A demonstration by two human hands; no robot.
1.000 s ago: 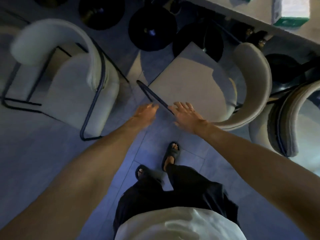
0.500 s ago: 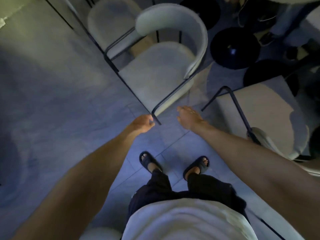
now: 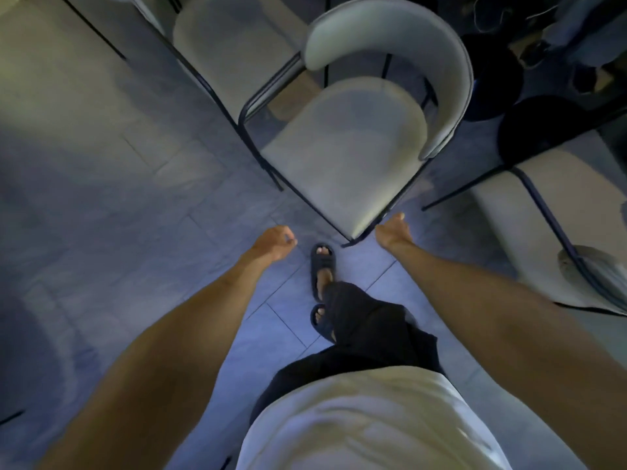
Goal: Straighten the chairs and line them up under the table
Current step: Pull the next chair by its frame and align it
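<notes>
- Head view: 1 padded chair [image 3: 342, 154] is seen turned at an angle on the tiled floor [image 3: 101, 184], its front corner pointed at the person's sandal [image 3: 322, 266].
- The right hand [image 3: 393, 230] is placed right at that front corner, fingers loosely spread, nothing actually clamped; contact with the frame can't really be told through the blur.
- The left hand [image 3: 274, 242] is held loosely curled over the floor, apart from the chair, nothing in it.
- A 2nd chair [image 3: 217, 45] is parked behind, and a 3rd chair [image 3: 529, 212] sits off to the right.
- Step in hand, probably: the angled chair is being reached for.
- Next, a firm grab on the frame would be needed, then a twist to square it up with its neighbours.
</notes>
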